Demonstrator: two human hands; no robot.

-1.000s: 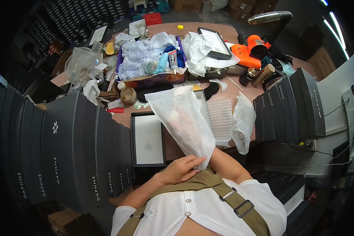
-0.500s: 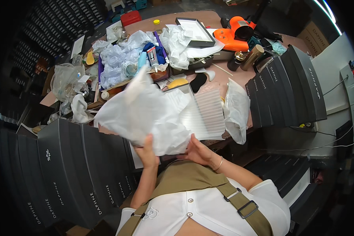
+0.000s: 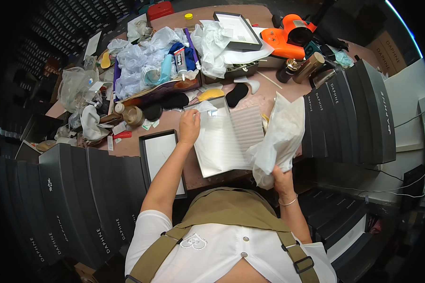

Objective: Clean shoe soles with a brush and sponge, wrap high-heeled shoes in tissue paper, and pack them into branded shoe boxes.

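My left hand (image 3: 190, 126) reaches to the far left corner of an open shoe box (image 3: 199, 152). Its fingers are closed on thin white tissue paper (image 3: 205, 107) at the rim. A translucent ribbed sheet (image 3: 244, 131) leans out over the box's right side. In my right hand (image 3: 283, 180), to the right of the box, is a white tissue-wrapped packet (image 3: 284, 129), gripped by its near end. What the wrapping contains is hidden. A dark-rimmed box lid (image 3: 159, 158) lies left of the box, beside my left forearm.
Stacks of dark shoe boxes stand at the left (image 3: 75, 198) and right (image 3: 349, 111). Farther back are a tray of crumpled tissue (image 3: 146, 63), an orange tool (image 3: 283, 41), bottles (image 3: 309, 67) and black insoles (image 3: 237, 94). Plastic bags (image 3: 75, 92) clutter the table's left side.
The white tissue held before me between both hands has gone from the middle. My left hand moved forward to the box; my right moved right and grips the packet. The lid and box show more.
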